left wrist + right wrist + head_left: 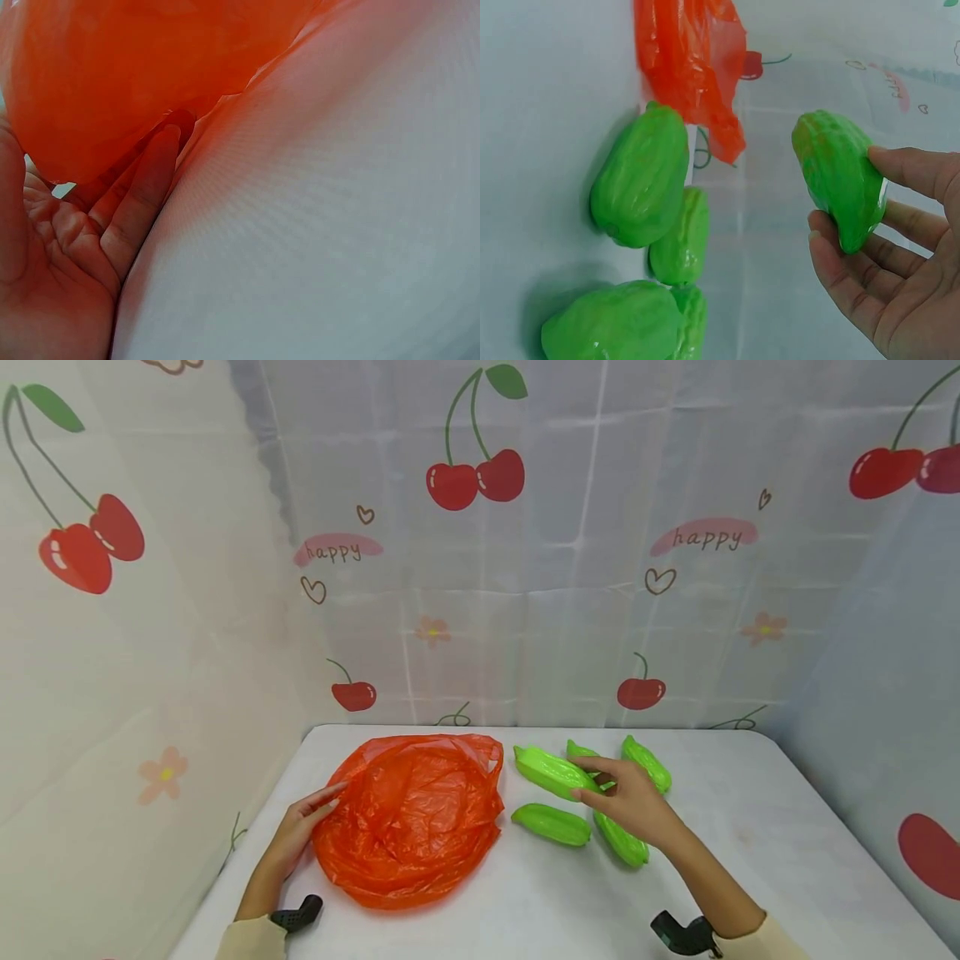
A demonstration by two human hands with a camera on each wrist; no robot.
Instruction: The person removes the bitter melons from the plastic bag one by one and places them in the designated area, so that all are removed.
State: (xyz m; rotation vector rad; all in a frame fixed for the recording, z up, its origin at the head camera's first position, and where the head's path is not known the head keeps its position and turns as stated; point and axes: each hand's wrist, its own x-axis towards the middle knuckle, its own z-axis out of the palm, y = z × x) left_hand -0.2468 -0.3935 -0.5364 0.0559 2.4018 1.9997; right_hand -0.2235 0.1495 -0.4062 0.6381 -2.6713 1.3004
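At the left of the table, a crumpled red plastic bag [408, 827] sits puffed up, a handle loop at its upper right. My left hand [303, 822] lies against the bag's left side; in the left wrist view its fairly straight fingers [142, 180] reach along the bag's underside. My right hand [633, 797] pinches one end of a green bitter melon [551, 770] between thumb and fingers. The right wrist view shows this held bitter melon [844, 176] raised off the table. Around and below the hand lie several more, including a bitter melon [551, 824] in front.
Beyond the right hand lies another bitter melon [647, 764], and a further bitter melon [622, 841] is nearer, below the wrist. The white table [750, 860] meets a cherry-printed curtain [540, 568] at the back, with similar sheets on both sides.
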